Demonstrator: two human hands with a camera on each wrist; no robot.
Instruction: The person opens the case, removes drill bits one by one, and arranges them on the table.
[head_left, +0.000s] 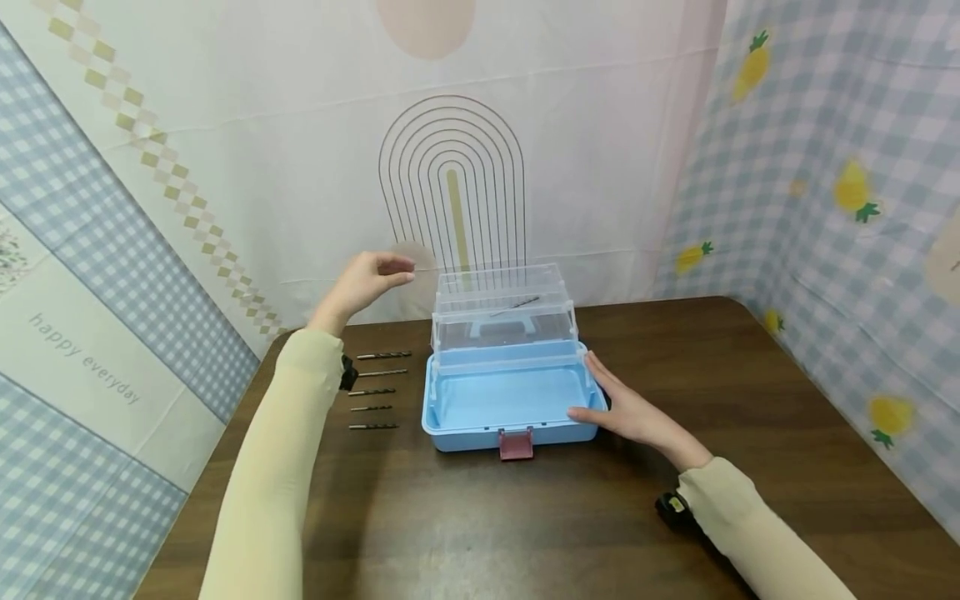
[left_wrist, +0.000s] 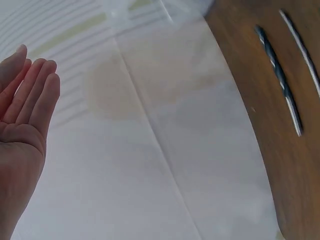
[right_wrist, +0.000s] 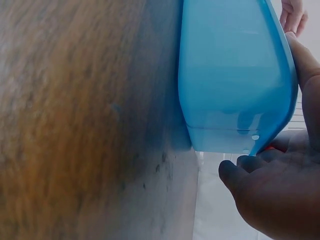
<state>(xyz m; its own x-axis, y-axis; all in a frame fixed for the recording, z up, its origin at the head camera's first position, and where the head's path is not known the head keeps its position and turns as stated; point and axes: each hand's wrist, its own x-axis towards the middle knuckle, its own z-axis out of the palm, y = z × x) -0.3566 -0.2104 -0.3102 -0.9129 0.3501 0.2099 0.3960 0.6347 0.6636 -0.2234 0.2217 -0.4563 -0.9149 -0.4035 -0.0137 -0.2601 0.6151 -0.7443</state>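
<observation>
A light blue toolbox (head_left: 480,439) stands open on the table, with clear tiered trays (head_left: 502,321) raised at its back. One dark drill bit (head_left: 517,306) lies in the upper tray. My left hand (head_left: 372,277) is in the air left of the trays; its fingers are nearly straight and hold nothing, as the left wrist view shows. My right hand (head_left: 626,408) grips the toolbox's right side, thumb on the rim and fingers around toward the back corner. Left of the box, several drill bits (head_left: 372,392) lie in a column on the table.
The brown wooden table (head_left: 465,517) ends at a patterned cloth backdrop (head_left: 322,167) behind the box. A pink latch (head_left: 516,445) hangs down at the toolbox's front. Checked cloth (head_left: 840,108) with pineapple prints hangs on the right.
</observation>
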